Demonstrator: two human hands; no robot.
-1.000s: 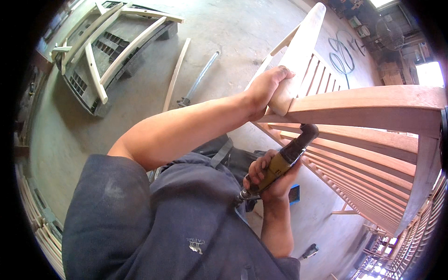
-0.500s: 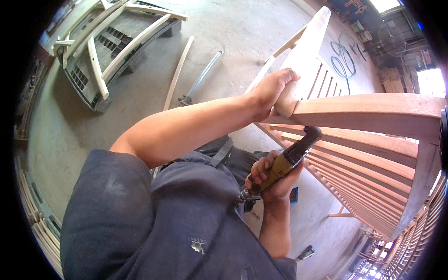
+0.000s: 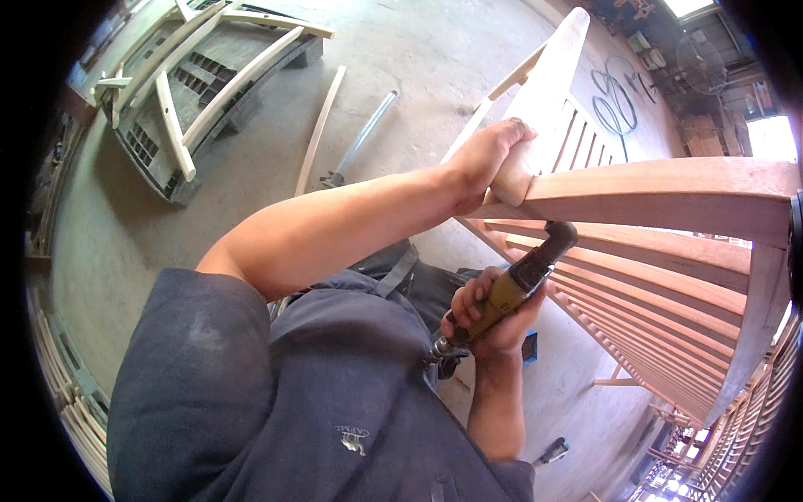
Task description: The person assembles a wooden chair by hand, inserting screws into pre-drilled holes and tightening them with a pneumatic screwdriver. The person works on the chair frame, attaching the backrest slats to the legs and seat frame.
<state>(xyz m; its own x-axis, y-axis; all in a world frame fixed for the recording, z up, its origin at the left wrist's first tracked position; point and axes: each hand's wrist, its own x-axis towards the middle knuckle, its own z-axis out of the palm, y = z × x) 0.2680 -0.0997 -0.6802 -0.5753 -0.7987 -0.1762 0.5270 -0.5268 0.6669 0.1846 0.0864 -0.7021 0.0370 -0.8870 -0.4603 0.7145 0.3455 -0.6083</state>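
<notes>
My left hand [image 3: 493, 163] is closed around the near end of a pale, rounded wooden armrest [image 3: 556, 79], its thumb on top. The armrest meets a reddish wooden rail [image 3: 652, 205] of a slatted bench [image 3: 661, 322]. Below that joint, my right hand [image 3: 502, 330] grips the body of an angled power driver [image 3: 529, 269], dark at its head and yellowish along its body. The driver's bent head is up against the underside of the frame near the joint; its tip is hidden there. A metal hose fitting shows at its lower end.
Curved pale wooden frames [image 3: 242, 88] lie on a dark pallet [image 3: 222, 125] at far left. A wooden strip [image 3: 320, 130] and a metal bar clamp [image 3: 364, 138] lie on the concrete floor. Another tool [image 3: 552, 452] rests at lower right. A coiled hose [image 3: 615, 105] lies beyond the bench.
Both hands keep their grips and the driver stays beneath the joint. The bench's rail sits slightly higher in view at the right.
</notes>
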